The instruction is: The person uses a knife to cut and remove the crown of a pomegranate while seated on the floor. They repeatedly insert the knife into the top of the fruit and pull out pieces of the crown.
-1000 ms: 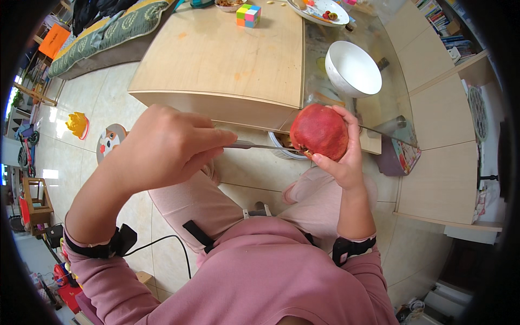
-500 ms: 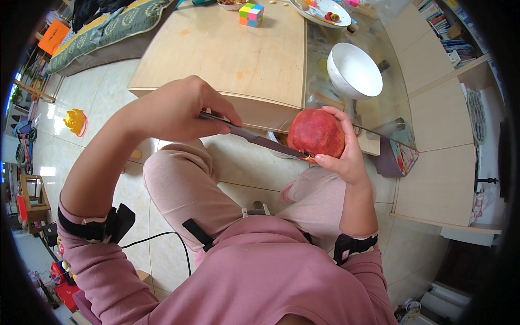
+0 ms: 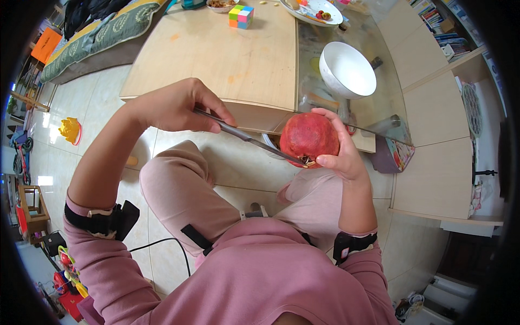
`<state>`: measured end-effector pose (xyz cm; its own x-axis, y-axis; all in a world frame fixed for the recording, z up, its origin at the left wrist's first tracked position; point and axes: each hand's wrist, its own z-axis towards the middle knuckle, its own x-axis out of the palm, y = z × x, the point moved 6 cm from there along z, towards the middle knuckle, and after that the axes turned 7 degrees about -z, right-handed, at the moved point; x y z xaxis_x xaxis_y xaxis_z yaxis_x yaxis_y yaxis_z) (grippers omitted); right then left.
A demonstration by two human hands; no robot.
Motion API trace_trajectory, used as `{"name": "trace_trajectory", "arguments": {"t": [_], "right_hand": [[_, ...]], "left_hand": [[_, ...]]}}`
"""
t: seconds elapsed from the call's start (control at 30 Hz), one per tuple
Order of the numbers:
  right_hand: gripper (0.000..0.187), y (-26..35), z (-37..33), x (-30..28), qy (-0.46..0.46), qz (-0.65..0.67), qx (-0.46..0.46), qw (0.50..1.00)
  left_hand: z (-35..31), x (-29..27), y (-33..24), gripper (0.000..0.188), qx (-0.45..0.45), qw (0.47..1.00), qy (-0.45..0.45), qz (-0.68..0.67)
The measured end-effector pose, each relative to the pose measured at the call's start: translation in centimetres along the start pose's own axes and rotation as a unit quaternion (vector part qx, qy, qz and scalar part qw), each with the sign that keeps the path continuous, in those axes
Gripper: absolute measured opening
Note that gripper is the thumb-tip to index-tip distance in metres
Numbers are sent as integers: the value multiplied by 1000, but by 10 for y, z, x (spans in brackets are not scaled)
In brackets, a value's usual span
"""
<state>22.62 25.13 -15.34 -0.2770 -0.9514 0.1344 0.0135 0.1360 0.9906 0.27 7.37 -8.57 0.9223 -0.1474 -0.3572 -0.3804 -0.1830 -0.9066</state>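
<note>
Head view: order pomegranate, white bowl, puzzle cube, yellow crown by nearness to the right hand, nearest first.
1. Pomegranate: held in the right hand.
2. White bowl: beyond the hand.
3. Puzzle cube: upper left, on the wooden tabletop.
4. Yellow crown: far left, on the floor.

The knife [image 3: 253, 140] is running from the left fingers [image 3: 216, 107] rightward and back toward the body, its far end meeting the near side of the pomegranate [image 3: 309, 135]. The pomegranate is sitting just left of the right fingers [image 3: 329, 161], touching them. Ahead of the left fingers, the counter [image 3: 216, 65] is stretching away, a cube [image 3: 241, 17] resting near its far side. Ahead of the right fingers, a bowl [image 3: 348, 70] is standing on the counter's right-hand part; farther off, a plate [image 3: 310, 20] is lying with small items [image 3: 324, 15] on it. Well left of the left fingers, a toy crown [image 3: 69, 130] is lying on the floor [image 3: 97, 103].
</note>
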Motion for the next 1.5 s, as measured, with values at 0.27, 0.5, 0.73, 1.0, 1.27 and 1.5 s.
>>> {"name": "trace_trajectory", "arguments": {"t": [0.27,0.5,0.73,1.0,1.27,1.5], "right_hand": [[99,-3,5,-5,-49,34,-30,998],[101,-3,2,-15,-208,11,-169,963],[98,-6,0,-16,-281,0,-215,935],[96,-9,-4,-18,-297,21,-211,931],[94,-3,-9,-17,-331,-124,-249,902],[95,0,-13,-12,-333,-234,-317,857]], "left_hand": [[-17,17,-9,31,104,980,-26,170],[-68,76,5,38,140,921,-327,160],[-57,135,22,39,183,850,-456,191],[-48,139,19,37,174,859,-450,173],[-47,140,2,35,131,861,-445,210],[-48,141,-2,35,106,869,-432,217]]}}
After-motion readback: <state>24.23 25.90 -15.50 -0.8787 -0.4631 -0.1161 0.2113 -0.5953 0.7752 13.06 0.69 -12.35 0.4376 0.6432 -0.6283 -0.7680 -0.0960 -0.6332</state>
